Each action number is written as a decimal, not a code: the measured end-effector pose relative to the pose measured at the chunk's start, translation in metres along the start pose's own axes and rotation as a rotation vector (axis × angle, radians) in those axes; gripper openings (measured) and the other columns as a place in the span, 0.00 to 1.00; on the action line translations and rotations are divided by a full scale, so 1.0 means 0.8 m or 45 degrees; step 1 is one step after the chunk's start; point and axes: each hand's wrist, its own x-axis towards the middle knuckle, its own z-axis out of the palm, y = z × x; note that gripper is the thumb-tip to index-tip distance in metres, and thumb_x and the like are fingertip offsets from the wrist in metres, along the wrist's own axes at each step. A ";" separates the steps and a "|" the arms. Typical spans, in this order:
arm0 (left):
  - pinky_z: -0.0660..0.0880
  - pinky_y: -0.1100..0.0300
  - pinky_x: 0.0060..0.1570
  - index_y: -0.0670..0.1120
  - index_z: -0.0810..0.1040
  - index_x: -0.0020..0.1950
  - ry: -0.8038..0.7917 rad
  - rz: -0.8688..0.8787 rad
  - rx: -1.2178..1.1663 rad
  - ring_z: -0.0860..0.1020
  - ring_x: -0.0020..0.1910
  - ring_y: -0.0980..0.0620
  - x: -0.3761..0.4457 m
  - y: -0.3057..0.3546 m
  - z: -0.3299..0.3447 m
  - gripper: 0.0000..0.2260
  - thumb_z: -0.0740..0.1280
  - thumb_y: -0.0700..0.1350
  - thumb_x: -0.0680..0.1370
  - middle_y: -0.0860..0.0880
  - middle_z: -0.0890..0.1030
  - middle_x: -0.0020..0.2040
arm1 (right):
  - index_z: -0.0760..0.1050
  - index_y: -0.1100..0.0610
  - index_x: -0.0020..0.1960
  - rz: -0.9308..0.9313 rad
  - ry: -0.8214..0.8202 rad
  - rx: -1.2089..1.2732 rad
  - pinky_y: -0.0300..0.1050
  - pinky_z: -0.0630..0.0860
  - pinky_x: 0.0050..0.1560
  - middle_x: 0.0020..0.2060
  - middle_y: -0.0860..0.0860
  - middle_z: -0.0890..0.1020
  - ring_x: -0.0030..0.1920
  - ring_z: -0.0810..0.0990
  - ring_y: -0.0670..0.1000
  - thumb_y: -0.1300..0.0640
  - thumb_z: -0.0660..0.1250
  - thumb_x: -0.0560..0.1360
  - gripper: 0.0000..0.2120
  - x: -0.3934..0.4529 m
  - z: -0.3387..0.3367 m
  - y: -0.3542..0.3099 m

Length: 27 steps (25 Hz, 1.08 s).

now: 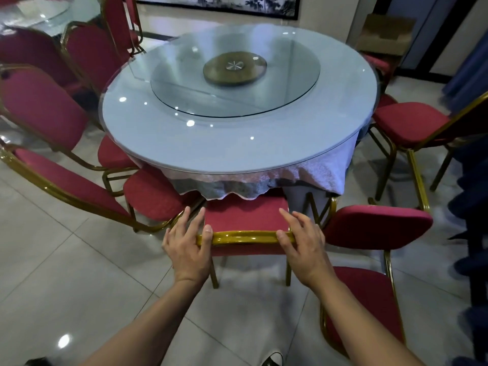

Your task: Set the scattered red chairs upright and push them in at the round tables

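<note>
Head view looks down on a round table [184, 143] with a glass top, a glass turntable [235, 83] at its middle and a pale cloth [322, 170] hanging from its near edge. Places below are told from this table.

Far to its left, two red chairs [39, 112] stand upright with gold frames, their seats tucked part way under the rim; a third one [89, 51] stands behind them, with more chairs and another glass-topped table [39, 11] beyond.

At the near edge, straight before the person, the middle chair [245, 217] stands upright, its seat reaching under the hanging cloth. Its gold top rail [245, 237] runs across between both hands. The left hand [188, 247] rests on the left end of the rail, thumb laid over the bar and fingers spread straight ahead beside the seat, not curled round it. The right hand [303, 241] lies on the right end likewise, thumb on the bar, fingers stretched forward and loose.

Just right of that chair another one [375, 225] stands turned at an angle, its back toward the table and its seat toward the person. Farther right, a chair [412, 122] stands upright with its seat close to the rim. A cardboard box [385, 35] sits behind the table's far right side.
</note>
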 end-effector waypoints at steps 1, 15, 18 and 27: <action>0.57 0.40 0.74 0.59 0.75 0.72 -0.001 -0.020 -0.005 0.67 0.73 0.46 0.002 -0.002 -0.001 0.25 0.50 0.63 0.80 0.49 0.70 0.76 | 0.62 0.38 0.78 0.005 -0.020 -0.007 0.62 0.59 0.74 0.71 0.47 0.68 0.73 0.65 0.50 0.28 0.46 0.78 0.32 0.000 0.000 -0.002; 0.47 0.41 0.78 0.64 0.57 0.79 -0.411 -0.094 0.189 0.55 0.80 0.49 -0.010 0.028 -0.036 0.31 0.36 0.67 0.78 0.52 0.61 0.80 | 0.52 0.38 0.81 0.026 -0.341 -0.147 0.56 0.58 0.75 0.71 0.48 0.68 0.71 0.66 0.54 0.26 0.39 0.76 0.36 -0.004 -0.030 -0.011; 0.42 0.41 0.78 0.64 0.56 0.80 -0.437 -0.079 0.170 0.52 0.81 0.50 -0.020 0.055 -0.034 0.34 0.33 0.69 0.77 0.53 0.57 0.82 | 0.51 0.38 0.81 0.027 -0.341 -0.109 0.55 0.57 0.76 0.71 0.46 0.68 0.72 0.66 0.52 0.24 0.37 0.75 0.38 -0.006 -0.045 -0.007; 0.44 0.43 0.78 0.58 0.61 0.80 -0.383 0.378 0.225 0.54 0.81 0.46 -0.015 0.187 0.006 0.29 0.38 0.64 0.83 0.50 0.62 0.80 | 0.51 0.38 0.81 0.124 -0.141 -0.139 0.53 0.52 0.78 0.72 0.43 0.67 0.75 0.62 0.45 0.24 0.36 0.75 0.39 -0.028 -0.152 0.049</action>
